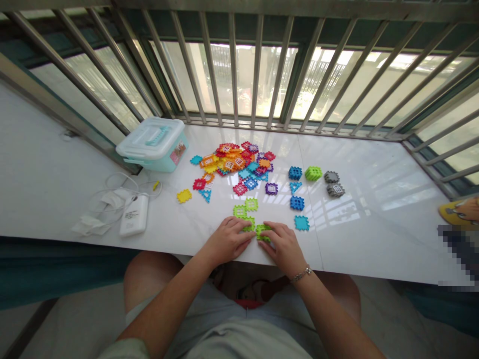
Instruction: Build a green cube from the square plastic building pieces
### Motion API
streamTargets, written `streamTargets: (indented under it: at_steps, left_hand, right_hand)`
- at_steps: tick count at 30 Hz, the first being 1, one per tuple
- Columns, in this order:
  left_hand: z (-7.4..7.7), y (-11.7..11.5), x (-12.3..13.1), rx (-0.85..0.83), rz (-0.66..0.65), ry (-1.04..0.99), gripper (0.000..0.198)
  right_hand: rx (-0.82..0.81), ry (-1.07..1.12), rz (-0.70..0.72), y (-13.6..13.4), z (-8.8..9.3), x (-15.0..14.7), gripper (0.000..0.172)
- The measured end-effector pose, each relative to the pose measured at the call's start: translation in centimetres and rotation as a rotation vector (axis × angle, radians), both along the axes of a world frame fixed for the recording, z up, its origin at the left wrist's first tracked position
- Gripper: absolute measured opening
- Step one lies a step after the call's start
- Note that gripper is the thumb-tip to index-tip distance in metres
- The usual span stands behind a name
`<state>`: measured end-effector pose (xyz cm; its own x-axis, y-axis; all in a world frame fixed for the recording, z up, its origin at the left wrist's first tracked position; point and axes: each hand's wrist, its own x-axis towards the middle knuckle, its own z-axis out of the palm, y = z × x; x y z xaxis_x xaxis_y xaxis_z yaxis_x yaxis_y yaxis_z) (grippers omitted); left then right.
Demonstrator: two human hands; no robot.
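Near the front edge of the white tabletop, my left hand [231, 240] has its fingers curled over a light green interlocking tile [248, 222]. Close beside it, my right hand [282, 245] grips another light green tile piece [262, 231] between thumb and fingers. How many layers that piece has is hidden by the fingers. Two more light green window tiles [240, 211] lie just beyond my left hand, touching at their edges. A flat turquoise tile [301, 223] lies to the right of my right hand.
Beyond my hands is a mixed heap of tiles [234, 162]. Blue stacks [297, 203], a green stack [313, 173] and grey stacks [336, 190] stand to the right. At left are a lidded box [151, 142], a white power bank [133, 215] and cables. Metal bars [258, 75] line the back.
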<state>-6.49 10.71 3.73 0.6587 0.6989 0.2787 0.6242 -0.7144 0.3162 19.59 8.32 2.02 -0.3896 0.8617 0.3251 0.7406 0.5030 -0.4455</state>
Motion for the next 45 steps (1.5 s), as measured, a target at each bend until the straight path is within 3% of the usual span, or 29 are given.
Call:
streamTargets:
  at_steps: [19,21,26,28,37,45]
  left_hand:
    - [-0.2,-0.1,0.0,0.015,0.018,-0.024,0.029]
    - [-0.5,-0.1,0.0,0.046,0.074,-0.053,0.03]
    - [-1.5,0.2,0.2,0.111,0.369,-0.122,0.033]
    - [-1.8,0.4,0.3,0.104,0.412,-0.119,0.033]
    - [-1.3,0.6,0.1,0.007,0.171,-0.087,0.03]
    - [-0.6,0.5,-0.1,-0.007,0.049,-0.034,0.03]
  right_hand:
    - [-0.044,-0.004,0.003,0.2,0.4,0.0,0.015]
    - [-0.04,0.013,-0.007,0.2,0.2,0.0,0.016]
    - [-0.023,0.064,-0.03,0.2,-0.3,0.2,0.021]
    - [-0.021,0.082,-0.031,0.2,-0.4,0.3,0.021]
    - [-0.007,0.162,-0.01,0.0,0.3,0.4,0.017]
    - [-0.03,0.137,0.096,-0.3,0.6,0.4,0.022]
